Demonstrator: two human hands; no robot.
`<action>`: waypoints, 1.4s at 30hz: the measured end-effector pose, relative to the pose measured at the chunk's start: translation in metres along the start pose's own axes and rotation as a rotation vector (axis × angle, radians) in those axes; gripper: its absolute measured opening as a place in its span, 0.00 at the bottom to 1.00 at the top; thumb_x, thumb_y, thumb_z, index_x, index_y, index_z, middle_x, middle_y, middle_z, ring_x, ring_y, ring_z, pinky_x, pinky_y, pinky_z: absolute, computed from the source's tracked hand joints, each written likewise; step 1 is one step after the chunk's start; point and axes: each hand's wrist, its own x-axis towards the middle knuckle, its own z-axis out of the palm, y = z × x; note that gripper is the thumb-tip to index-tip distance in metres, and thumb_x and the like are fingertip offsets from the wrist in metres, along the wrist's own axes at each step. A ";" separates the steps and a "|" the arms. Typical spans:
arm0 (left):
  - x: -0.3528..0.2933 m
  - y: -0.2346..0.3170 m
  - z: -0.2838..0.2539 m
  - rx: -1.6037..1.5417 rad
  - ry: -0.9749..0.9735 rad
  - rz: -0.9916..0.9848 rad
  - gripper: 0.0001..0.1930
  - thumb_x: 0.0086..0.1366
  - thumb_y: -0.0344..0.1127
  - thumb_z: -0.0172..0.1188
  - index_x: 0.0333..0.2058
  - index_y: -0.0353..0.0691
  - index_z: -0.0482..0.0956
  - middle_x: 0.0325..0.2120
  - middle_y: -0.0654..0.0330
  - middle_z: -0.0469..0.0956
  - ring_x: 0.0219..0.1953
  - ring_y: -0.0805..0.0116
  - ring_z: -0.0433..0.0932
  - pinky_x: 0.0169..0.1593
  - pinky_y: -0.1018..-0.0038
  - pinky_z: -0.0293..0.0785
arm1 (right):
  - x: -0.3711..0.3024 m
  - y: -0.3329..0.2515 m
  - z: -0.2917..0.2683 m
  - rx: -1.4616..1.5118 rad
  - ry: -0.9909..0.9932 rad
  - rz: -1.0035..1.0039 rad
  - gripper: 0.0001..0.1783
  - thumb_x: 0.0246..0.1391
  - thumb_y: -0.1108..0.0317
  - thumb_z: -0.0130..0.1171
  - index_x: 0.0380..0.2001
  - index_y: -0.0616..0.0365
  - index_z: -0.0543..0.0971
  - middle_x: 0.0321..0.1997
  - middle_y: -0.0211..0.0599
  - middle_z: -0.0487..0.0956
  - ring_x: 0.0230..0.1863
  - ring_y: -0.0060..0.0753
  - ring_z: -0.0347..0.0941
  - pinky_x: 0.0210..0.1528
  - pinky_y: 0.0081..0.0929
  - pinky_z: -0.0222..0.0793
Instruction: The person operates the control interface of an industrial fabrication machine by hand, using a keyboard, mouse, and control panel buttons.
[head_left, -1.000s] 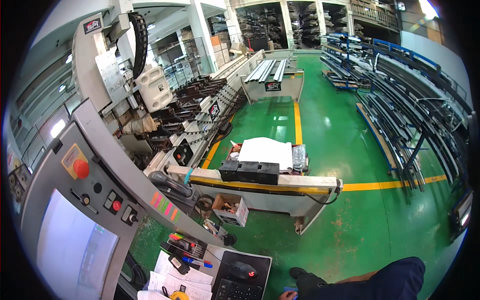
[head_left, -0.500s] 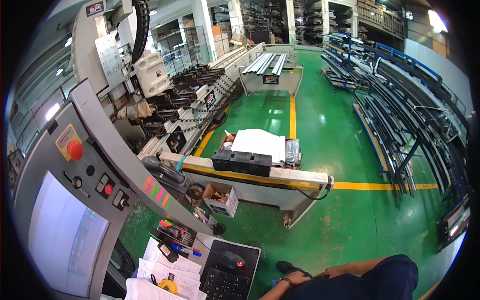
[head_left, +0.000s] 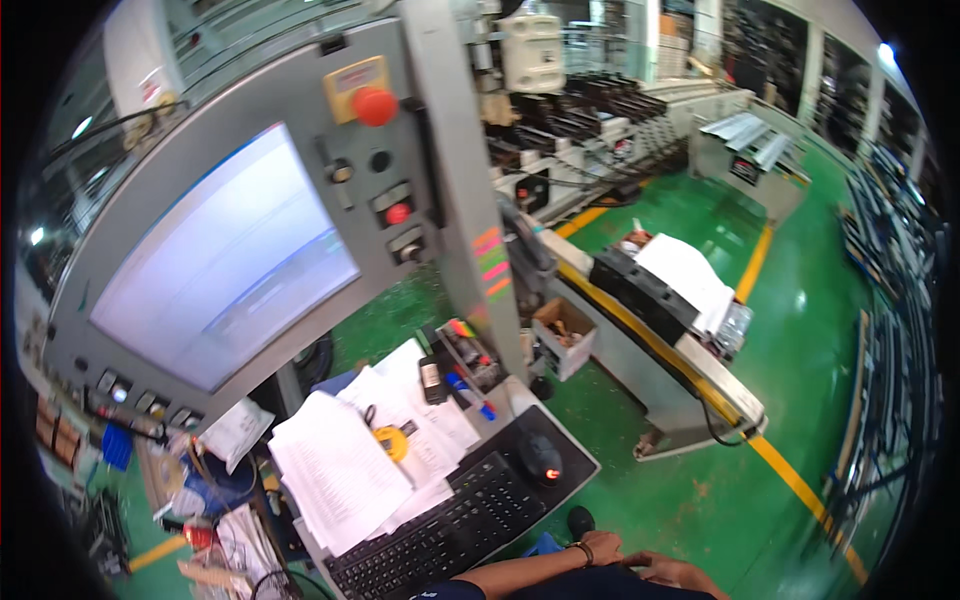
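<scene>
At the lower edge my left hand [head_left: 602, 547], with a dark band on the wrist, is in front of my dark clothing, its fingers curled in. Close to its right is my right hand [head_left: 668, 571], its fingers bent as well. Whether either one holds anything is hidden. Left of my hands stands a small desk with a black keyboard [head_left: 440, 528] and a black mouse [head_left: 540, 458] lit red; neither is touched. Printed sheets [head_left: 340, 470] lie beside the keyboard, with a yellow tape measure [head_left: 391, 443] on them.
A grey control panel [head_left: 300, 110] with a lit screen [head_left: 235, 260] and red stop button [head_left: 375, 106] rises at the left. A machine beam [head_left: 655, 340] carries a black block [head_left: 640, 285]. Long metal profiles [head_left: 890, 400] are racked at the right. A carton [head_left: 563, 338] sits on the floor.
My view has swung left and down, so the panel, screen and desk show more fully. Both hands stay close together near my body.
</scene>
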 end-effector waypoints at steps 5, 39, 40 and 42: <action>0.006 -0.002 -0.006 -0.078 -0.031 -0.027 0.20 0.67 0.51 0.68 0.38 0.36 0.91 0.34 0.40 0.90 0.40 0.36 0.90 0.46 0.41 0.83 | 0.048 0.045 -0.011 -0.153 0.153 -0.081 0.44 0.68 0.47 0.81 0.76 0.58 0.74 0.70 0.48 0.83 0.53 0.45 0.88 0.52 0.51 0.88; -0.051 -0.313 0.250 -0.676 0.740 -0.618 0.27 0.76 0.61 0.68 0.55 0.44 0.93 0.50 0.47 0.93 0.53 0.49 0.92 0.60 0.53 0.85 | 0.065 -0.333 0.146 -0.906 0.533 -1.388 0.34 0.67 0.66 0.67 0.74 0.62 0.76 0.78 0.59 0.76 0.77 0.65 0.75 0.79 0.49 0.69; -0.053 -0.312 0.250 -0.678 0.750 -0.602 0.27 0.76 0.61 0.68 0.55 0.43 0.93 0.49 0.49 0.93 0.52 0.50 0.92 0.60 0.54 0.86 | 0.073 -0.339 0.146 -0.869 0.472 -1.373 0.34 0.67 0.66 0.66 0.74 0.62 0.76 0.78 0.59 0.76 0.76 0.65 0.76 0.79 0.49 0.70; -0.057 -0.311 0.249 -0.630 0.821 -0.576 0.25 0.77 0.58 0.69 0.54 0.42 0.93 0.48 0.49 0.92 0.50 0.50 0.91 0.58 0.53 0.86 | 0.087 -0.346 0.143 -0.885 0.459 -1.378 0.34 0.67 0.66 0.64 0.74 0.63 0.76 0.75 0.58 0.78 0.75 0.64 0.78 0.78 0.48 0.72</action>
